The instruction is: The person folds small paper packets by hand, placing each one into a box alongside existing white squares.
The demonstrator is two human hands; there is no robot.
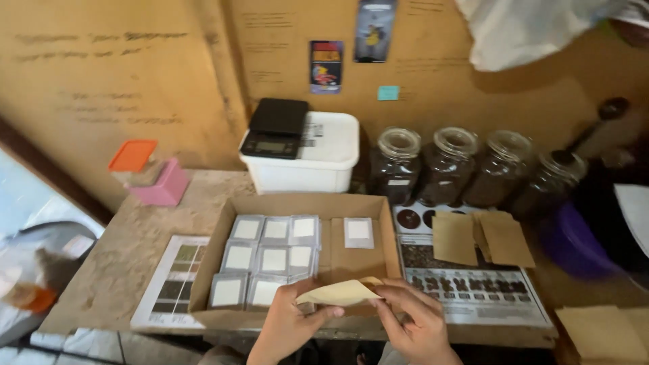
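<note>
— Two hands at the near edge: left hand [287,329] and right hand [416,324] both pinching one tan paper pouch [341,293], held just above the front rim of the cardboard tray [389,253].

— Step in hand?

— Probably opening or flattening the pouch; next move likely calls for a steady pinch at its mouth.

— Inside the tray?

— Rows of silvery sachets with white square labels [270,260], one apart at the right. Flat on the desk [135,250]: colour chart sheet [172,280] left, bean chart [473,287] right, two more tan pouches [480,238] on it.

— Farther back?

— Pink box with orange lid [145,172], white tub [318,159] carrying a black scale [276,128], four glass jars of dark beans [473,165], coloured cards on the wall.
</note>
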